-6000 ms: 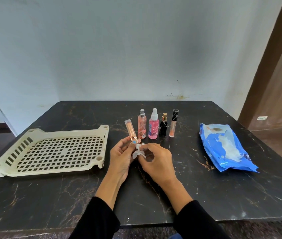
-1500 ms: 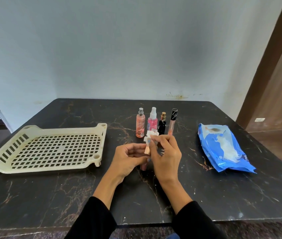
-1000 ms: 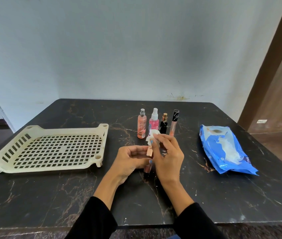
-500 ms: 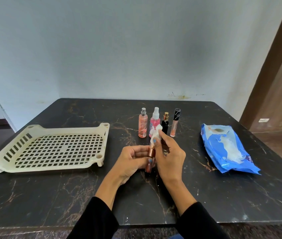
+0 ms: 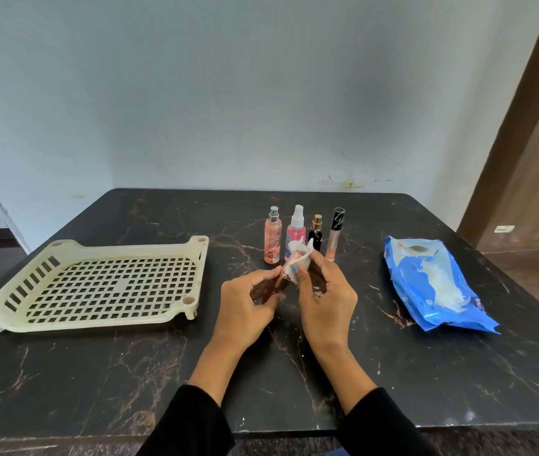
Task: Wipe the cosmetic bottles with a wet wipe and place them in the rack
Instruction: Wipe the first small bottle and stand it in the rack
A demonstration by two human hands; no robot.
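Observation:
My left hand [image 5: 245, 307] grips the lower end of a slim copper-coloured cosmetic tube [image 5: 283, 283], held upright above the table. My right hand [image 5: 325, 301] pinches a white wet wipe [image 5: 297, 263] around the tube's upper end. Behind my hands stand an orange-pink spray bottle [image 5: 273, 240], a pink spray bottle [image 5: 295, 232], a small black bottle with a gold cap [image 5: 317, 235] and a clear lip gloss tube with a black cap [image 5: 334, 235]. The cream plastic rack [image 5: 97, 287] lies at the left with nothing in it.
A blue pack of wet wipes [image 5: 432, 284] lies at the right on the black marble table [image 5: 393, 373]. A pale wall rises behind the table and a brown door frame [image 5: 518, 126] stands at the far right.
The tube has been turned upright between my hands. My right hand with the wipe has slid up from the tube's middle to its upper end.

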